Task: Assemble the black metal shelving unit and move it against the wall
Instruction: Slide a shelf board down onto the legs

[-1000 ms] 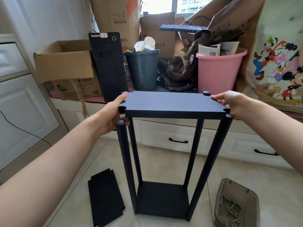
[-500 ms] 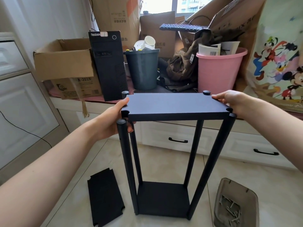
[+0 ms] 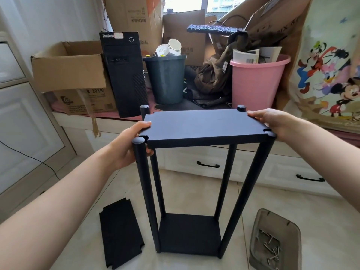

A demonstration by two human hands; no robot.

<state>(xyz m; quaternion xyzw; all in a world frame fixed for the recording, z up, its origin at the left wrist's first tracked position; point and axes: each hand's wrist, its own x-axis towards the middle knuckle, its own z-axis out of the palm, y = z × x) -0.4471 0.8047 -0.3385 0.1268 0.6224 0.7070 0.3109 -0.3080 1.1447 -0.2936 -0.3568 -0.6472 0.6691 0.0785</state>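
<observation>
Pale floor tiles (image 3: 187, 193) carry the black metal shelving unit (image 3: 194, 191), which stands upright in front of a white drawer cabinet (image 3: 253, 166); its bottom shelf (image 3: 190, 232) sits between four black posts. Both hands hold the top shelf panel (image 3: 204, 125) at the post tops. The left hand (image 3: 128, 147) has its thumb lying on the panel's left edge, with the fingers curled beneath it — mostly hidden behind the near left post (image 3: 147, 191). The right hand (image 3: 272, 121) grasps the panel's right edge, fingertips on top; whatever is underneath is out of sight. At the near left corner the panel's notch looks not quite seated against the post.

A spare shelf panel (image 3: 119, 234) lies flat on the floor to the left. To the right sits a grey tray (image 3: 259, 230) of screws (image 3: 271, 248), its lower edge cut off. Behind, the cluttered worktop (image 3: 109, 117) holds a computer tower (image 3: 124, 73), a dark bin (image 3: 165, 78), a pink bucket (image 3: 255, 84) and cardboard boxes (image 3: 68, 67) — the bin's contents are hard to make out.
</observation>
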